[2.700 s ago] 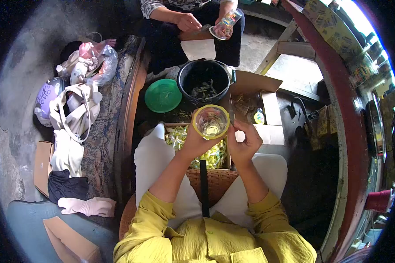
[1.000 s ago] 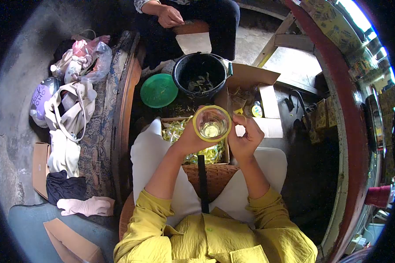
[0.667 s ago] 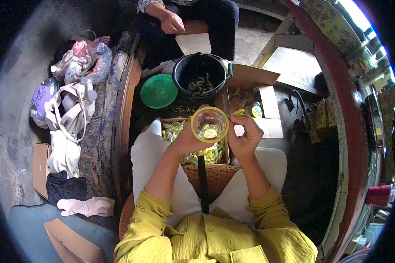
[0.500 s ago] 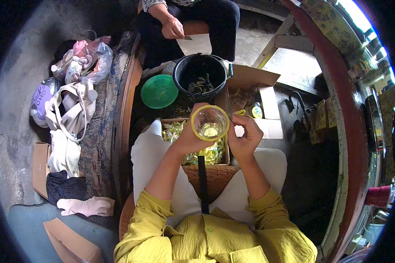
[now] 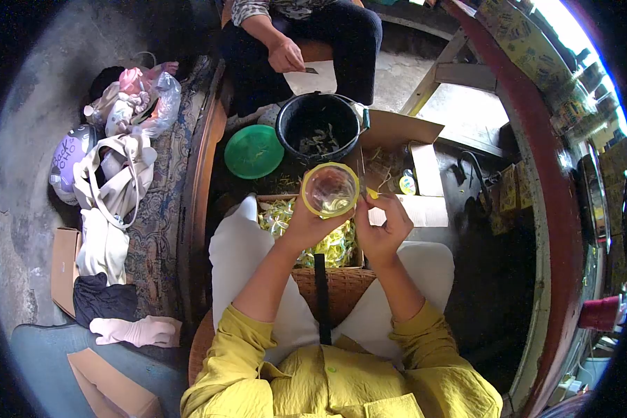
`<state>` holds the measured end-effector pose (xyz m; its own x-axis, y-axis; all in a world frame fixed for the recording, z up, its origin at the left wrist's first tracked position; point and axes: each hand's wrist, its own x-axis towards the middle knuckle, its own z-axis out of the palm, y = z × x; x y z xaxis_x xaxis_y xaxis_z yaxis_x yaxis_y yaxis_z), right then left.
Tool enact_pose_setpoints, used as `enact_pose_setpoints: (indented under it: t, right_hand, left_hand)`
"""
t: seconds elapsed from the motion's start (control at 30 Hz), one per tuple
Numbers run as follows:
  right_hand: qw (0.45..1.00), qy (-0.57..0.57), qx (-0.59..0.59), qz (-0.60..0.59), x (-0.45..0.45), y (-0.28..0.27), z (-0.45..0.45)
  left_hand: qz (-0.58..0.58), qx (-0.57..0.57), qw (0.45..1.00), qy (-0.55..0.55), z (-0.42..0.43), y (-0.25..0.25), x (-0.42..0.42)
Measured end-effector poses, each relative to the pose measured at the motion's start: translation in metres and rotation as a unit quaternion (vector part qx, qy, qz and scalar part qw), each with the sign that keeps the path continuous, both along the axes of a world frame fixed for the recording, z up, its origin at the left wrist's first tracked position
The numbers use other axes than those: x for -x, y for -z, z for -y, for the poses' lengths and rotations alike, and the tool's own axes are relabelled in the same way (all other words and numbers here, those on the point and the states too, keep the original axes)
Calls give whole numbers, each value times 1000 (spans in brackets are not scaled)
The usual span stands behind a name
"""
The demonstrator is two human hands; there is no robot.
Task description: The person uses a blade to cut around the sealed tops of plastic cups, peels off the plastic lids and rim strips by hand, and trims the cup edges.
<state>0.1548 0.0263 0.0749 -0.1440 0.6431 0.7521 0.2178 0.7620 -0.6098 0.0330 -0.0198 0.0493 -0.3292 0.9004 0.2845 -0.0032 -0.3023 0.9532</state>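
In my left hand [image 5: 305, 226] is a clear plastic cup [image 5: 336, 203] with a yellow rim, its mouth turned up toward me. My right hand [image 5: 385, 226] is closed beside the cup's right side, pinching a small yellow strip [image 5: 373, 194]. A thin dark sliver shows by the fingertips; I cannot make out what it is. Below both hands, a box of yellow and clear curled strips [image 5: 336, 247] lies partly hidden between my knees.
Ahead stands a black bucket [image 5: 285, 136] with scraps inside, beside a green lid [image 5: 244, 155]. An opened cardboard box [image 5: 425, 211] lies to the right. Across from me sits a person whose hand [image 5: 284, 56] holds a small dark flat piece. Bags [image 5: 115, 174] lie at the left.
My right hand has moved slightly left and down, closer to the cup's rim. The cup has tilted a little. The other person's hand appears lower and further right, partly from a camera shift.
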Motion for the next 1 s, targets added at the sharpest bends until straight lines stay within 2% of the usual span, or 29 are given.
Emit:
enact_pose_setpoints:
  t: [0.1, 0.2, 0.23, 0.43, 0.53, 0.67, 0.77, 1.0]
  right_hand:
    - [1000, -3, -4, 7, -1, 1, 0]
    - [1000, 2, -28, -12, 2, -5, 0]
    - [1000, 0, -10, 9, -1, -5, 1]
    - [999, -22, 12, 19, -5, -1, -1]
    - [1000, -11, -23, -15, 0, -3, -1]
    - [1000, -5, -24, -14, 1, -7, 0]
    - [1000, -8, -9, -18, 1, -6, 2]
    - [1000, -9, 1, -12, -1, -8, 1]
  left_hand:
    - [14, 0, 1000, 6, -2, 0, 1]
    - [-47, -6, 999, 4, 0, -2, 2]
    - [-22, -31, 999, 7, 0, -4, -2]
    - [-46, 6, 999, 28, 0, 2, 6]
    - [-36, 8, 999, 27, 0, 0, 6]
    - [-52, -44, 998, 2, -1, -1, 4]
    - [-32, 25, 999, 27, 2, -6, 4]
    - [-57, 13, 998, 24, 2, -8, 5]
